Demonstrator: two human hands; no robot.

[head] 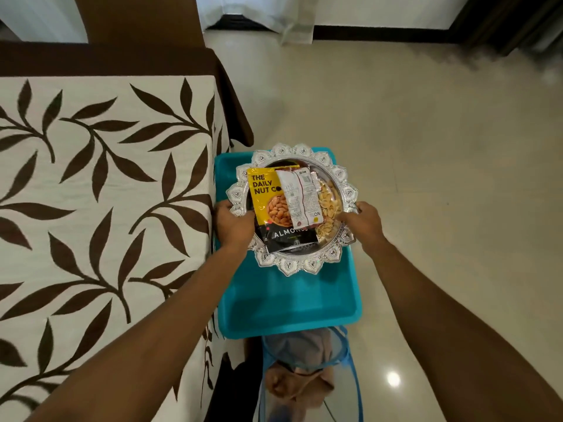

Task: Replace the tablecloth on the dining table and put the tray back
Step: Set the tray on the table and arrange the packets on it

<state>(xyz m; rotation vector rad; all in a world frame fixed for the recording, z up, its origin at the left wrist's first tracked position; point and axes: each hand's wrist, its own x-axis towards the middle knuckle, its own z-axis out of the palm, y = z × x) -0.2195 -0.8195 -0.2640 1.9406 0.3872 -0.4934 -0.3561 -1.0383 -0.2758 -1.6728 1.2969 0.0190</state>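
Note:
A round silver tray [304,264] with a scalloped rim sits over the far end of a blue plastic tray [292,306], right of the dining table. It holds a yellow and black almond pouch [271,205], a white snack packet [300,199] and loose nuts [329,205]. My left hand [233,222] grips the silver tray's left rim and my right hand [364,222] grips its right rim. The table wears a cream tablecloth [100,190] with brown leaf patterns.
A brown cloth [122,57] shows at the table's far end and corner. Below the blue tray stands a blue mesh basket [304,373] holding a crumpled beige cloth. Glossy beige floor tiles [441,178] spread to the right, with white curtains [259,13] beyond.

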